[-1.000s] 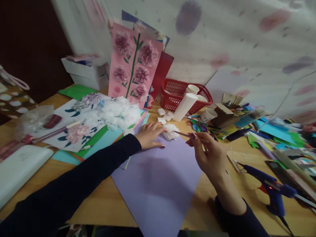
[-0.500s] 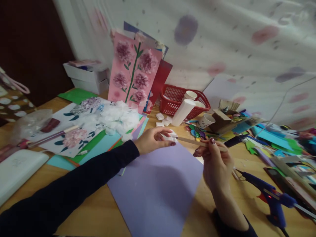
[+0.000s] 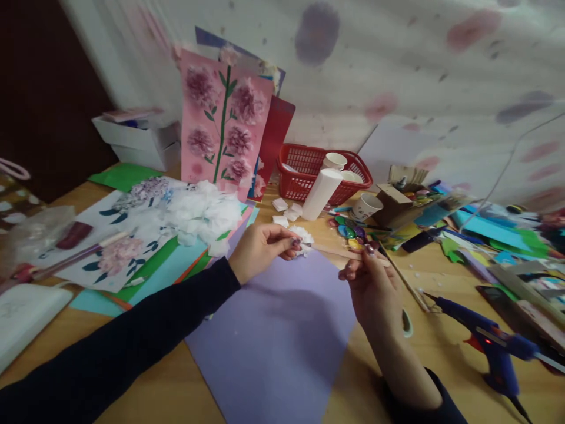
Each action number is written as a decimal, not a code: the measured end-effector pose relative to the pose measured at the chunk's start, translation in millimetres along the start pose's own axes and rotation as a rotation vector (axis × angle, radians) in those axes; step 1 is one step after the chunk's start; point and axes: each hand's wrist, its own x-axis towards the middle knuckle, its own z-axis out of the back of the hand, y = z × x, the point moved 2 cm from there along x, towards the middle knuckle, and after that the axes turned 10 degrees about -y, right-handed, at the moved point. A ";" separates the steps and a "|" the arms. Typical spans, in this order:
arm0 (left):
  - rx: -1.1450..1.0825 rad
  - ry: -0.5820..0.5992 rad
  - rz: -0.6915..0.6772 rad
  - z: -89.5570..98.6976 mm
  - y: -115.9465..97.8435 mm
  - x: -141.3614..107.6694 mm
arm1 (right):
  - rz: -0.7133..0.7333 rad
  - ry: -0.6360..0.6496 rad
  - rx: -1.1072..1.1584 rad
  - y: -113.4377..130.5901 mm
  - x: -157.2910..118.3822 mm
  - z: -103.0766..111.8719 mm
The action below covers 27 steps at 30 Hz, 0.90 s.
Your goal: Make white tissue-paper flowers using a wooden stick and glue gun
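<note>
Flat stick (image 3: 338, 253) over far end of purple sheet (image 3: 278, 347), tip pointing at ruffled white flower (image 3: 305, 237); contact between the 2 unclear. Flower partly hidden behind left hand (image 3: 260, 250). Left thumb and fingertips drawn together at flower's edge; whether they pinch any of it, cannot tell. Right hand (image 3: 379, 297) grips stick's near end between thumb and fingers, wrist bent, forearm rising from lower right. Right sleeve (image 3: 424, 400) cut off at bottom. Beyond: paper cup (image 3: 366, 206), dark marks too small to read. White case (image 3: 33, 321) cut off at left edge, its faint print illegible.
</note>
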 end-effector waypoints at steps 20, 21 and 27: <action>-0.064 0.221 0.212 -9.5 -17.1 -21.3 | 0.014 0.194 0.030 3.0 -7.1 8.8; -0.056 0.220 0.211 -11.2 -18.3 -23.8 | 0.032 0.213 0.020 4.0 -8.3 8.6; 0.061 0.166 0.308 -18.0 -10.9 -33.2 | 0.246 0.281 -0.147 17.7 -29.9 21.6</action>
